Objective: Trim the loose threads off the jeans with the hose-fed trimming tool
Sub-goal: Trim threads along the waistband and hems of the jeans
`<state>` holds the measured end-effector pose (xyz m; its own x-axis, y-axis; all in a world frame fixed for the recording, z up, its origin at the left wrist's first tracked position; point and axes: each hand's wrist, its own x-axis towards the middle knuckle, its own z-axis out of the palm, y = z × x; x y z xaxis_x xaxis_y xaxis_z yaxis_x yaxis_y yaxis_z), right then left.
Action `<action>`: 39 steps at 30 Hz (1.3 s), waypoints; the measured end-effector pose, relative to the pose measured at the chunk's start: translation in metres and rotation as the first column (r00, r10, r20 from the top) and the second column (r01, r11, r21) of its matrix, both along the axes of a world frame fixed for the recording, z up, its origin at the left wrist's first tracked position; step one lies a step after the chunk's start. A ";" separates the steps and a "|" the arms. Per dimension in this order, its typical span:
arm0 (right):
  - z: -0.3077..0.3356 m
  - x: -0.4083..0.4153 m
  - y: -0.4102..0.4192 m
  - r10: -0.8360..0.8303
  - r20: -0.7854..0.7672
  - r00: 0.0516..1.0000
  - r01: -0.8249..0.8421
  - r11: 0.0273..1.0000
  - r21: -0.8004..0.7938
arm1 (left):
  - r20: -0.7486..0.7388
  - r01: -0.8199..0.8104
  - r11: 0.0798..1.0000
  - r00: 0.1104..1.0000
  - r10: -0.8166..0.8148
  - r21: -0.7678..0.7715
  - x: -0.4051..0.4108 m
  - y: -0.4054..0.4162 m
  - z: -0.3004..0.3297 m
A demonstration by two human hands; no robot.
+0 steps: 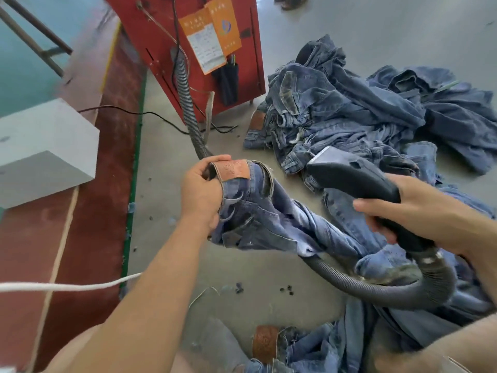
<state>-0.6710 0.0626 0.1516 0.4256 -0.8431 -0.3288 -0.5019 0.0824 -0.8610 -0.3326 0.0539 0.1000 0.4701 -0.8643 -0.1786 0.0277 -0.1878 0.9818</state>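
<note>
Left hand gripping jeans at waistband, right hand clenched around trimmer, nozzle apart from the denim

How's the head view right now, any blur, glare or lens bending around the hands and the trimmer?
Head view: light is soft and even, no glare. The left hand gripping the jeans looks sharp; the right hand on the trimming tool is slightly soft. Wide-angle bending shows at the edges, where the red machine leans.
</note>
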 end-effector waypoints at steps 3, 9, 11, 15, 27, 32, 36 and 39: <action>0.010 0.001 0.004 0.135 -0.037 0.990 -0.135 0.991 0.011 | -0.289 -0.135 0.987 0.945 0.157 0.091 -0.011 -0.003 0.007; 0.009 0.037 0.019 0.300 -0.091 0.950 -0.299 0.954 0.021 | -0.699 -0.006 0.943 0.670 0.251 0.333 -0.041 -0.013 0.025; 0.007 0.053 0.019 0.288 -0.081 0.954 -0.289 0.957 0.006 | -0.701 0.048 0.928 0.670 0.244 0.369 -0.050 -0.010 0.028; 0.003 0.072 0.019 0.078 0.060 0.995 -0.072 0.993 -0.096 | -0.684 0.132 0.922 0.710 0.170 0.365 -0.053 -0.002 0.028; -0.032 0.097 0.011 -0.579 0.021 0.815 0.565 0.785 -0.254 | -0.730 0.401 0.915 0.635 -0.252 0.033 -0.075 0.014 0.021; -0.027 0.059 -0.007 -0.678 0.219 0.702 0.689 0.724 0.034 | 0.106 0.238 0.925 0.954 -0.279 0.295 -0.033 0.008 -0.010; -0.018 0.049 -0.012 -0.779 0.231 0.583 0.747 0.626 0.225 | 0.061 -0.057 0.683 0.998 0.017 0.729 -0.033 0.031 -0.041; -0.014 0.044 -0.015 -0.802 0.238 0.548 0.755 0.597 0.273 | -0.590 0.360 0.661 0.792 0.156 0.658 -0.046 0.046 -0.054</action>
<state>-0.6269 0.0479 0.1372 -0.2843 -0.8542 -0.4353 0.0976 0.4259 -0.8995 -0.3784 0.0996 0.0456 -0.0267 -0.3670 -0.9298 0.4386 -0.8401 0.3190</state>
